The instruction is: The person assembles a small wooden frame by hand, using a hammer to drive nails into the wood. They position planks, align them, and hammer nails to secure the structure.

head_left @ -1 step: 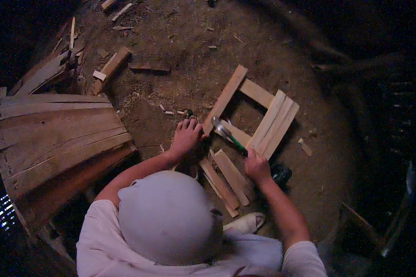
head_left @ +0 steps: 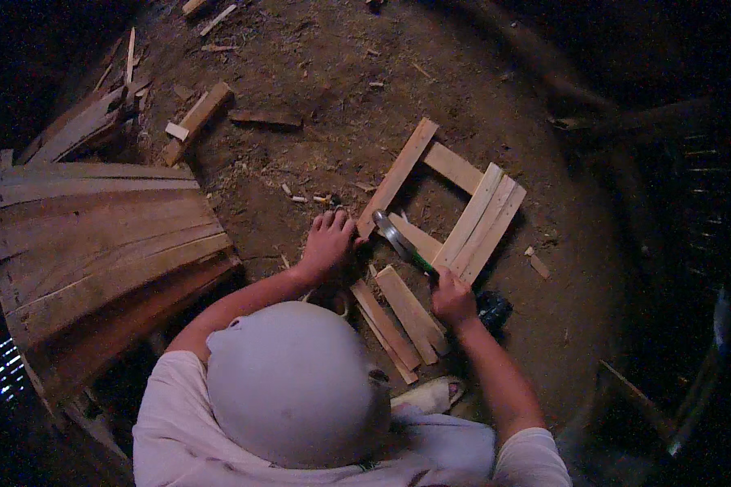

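A wooden frame of pale boards lies on the ground ahead of me, with two boards side by side along its right. My left hand is at the near left corner of this frame, its fingers curled and the thumb against the board's end. Whether a nail is between its fingers is hidden. In my right hand is a hammer with a metal head and a green handle. Its head is over the near crosspiece, close to the left board, and is slightly blurred. My right fingers wrap round the handle's end.
Loose boards lie on the ground between my arms. A plank-topped wooden piece stands at left. Farther off are a thick block, a short dark board and scattered wood scraps. A dark object lies beside my right wrist.
The hammer has swung slightly, its head shifting a little toward me and to the right. My left hand and the wooden frame stay nearly where they were.
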`<action>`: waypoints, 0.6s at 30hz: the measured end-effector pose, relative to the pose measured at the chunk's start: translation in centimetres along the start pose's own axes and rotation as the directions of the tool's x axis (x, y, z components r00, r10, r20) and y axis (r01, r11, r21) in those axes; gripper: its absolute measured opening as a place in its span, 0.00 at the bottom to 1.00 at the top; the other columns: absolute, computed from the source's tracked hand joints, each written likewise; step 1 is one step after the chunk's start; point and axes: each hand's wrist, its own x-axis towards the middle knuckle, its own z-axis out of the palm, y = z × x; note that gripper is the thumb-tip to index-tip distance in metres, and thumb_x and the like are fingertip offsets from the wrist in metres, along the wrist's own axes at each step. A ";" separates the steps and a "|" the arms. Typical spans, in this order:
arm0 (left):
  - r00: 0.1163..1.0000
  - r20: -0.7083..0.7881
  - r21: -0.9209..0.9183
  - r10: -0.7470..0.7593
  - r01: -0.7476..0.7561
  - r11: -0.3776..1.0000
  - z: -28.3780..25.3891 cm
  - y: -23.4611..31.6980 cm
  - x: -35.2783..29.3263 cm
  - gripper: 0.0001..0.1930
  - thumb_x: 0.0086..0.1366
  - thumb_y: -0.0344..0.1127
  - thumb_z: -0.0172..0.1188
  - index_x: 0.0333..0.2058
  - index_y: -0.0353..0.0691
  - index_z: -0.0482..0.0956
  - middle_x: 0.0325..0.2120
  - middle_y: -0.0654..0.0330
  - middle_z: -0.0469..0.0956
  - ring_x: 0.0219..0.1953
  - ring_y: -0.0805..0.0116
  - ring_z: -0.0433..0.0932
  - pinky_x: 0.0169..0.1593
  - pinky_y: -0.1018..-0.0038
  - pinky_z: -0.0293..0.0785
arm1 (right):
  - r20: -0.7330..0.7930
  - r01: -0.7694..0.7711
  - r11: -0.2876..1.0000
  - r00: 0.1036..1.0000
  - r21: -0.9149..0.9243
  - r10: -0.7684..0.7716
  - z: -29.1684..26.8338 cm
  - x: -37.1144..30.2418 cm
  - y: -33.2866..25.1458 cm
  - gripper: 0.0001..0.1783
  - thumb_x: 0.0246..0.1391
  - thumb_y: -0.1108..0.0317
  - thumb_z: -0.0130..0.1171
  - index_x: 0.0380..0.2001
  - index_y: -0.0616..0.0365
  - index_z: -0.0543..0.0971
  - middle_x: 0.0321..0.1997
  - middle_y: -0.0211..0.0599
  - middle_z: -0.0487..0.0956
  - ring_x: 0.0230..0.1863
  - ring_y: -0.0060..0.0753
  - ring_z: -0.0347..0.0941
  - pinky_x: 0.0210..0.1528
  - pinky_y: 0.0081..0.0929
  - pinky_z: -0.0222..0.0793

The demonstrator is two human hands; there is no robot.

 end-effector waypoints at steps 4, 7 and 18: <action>0.997 0.081 -0.066 -0.011 0.017 0.998 -0.3 0.2 0.1 0.21 0.64 0.53 0.55 0.43 0.41 0.73 0.43 0.53 0.70 0.50 0.54 0.67 0.54 0.58 0.62 | 0.001 0.012 1.000 1.000 -0.021 -0.012 -0.8 -0.5 -1.2 0.14 0.48 0.73 0.54 0.40 0.65 0.72 0.32 0.53 0.79 0.29 0.52 0.79 0.30 0.44 0.77; 0.997 0.075 -0.068 -0.015 0.020 0.998 -0.1 0.2 0.2 0.21 0.64 0.53 0.55 0.43 0.41 0.73 0.43 0.53 0.70 0.50 0.54 0.67 0.54 0.58 0.62 | 0.227 -0.085 0.976 0.965 -0.201 0.131 0.4 -0.2 0.4 0.15 0.49 0.72 0.55 0.41 0.64 0.72 0.31 0.52 0.79 0.30 0.54 0.79 0.31 0.44 0.76; 0.990 -0.137 -0.161 0.025 -0.047 0.986 -3.1 -0.9 4.8 0.17 0.62 0.48 0.59 0.35 0.39 0.76 0.36 0.52 0.73 0.45 0.52 0.70 0.52 0.58 0.63 | 0.078 -0.430 0.894 0.903 0.124 0.423 -9.9 -2.8 1.0 0.10 0.60 0.66 0.53 0.41 0.62 0.72 0.26 0.50 0.77 0.27 0.50 0.76 0.28 0.41 0.68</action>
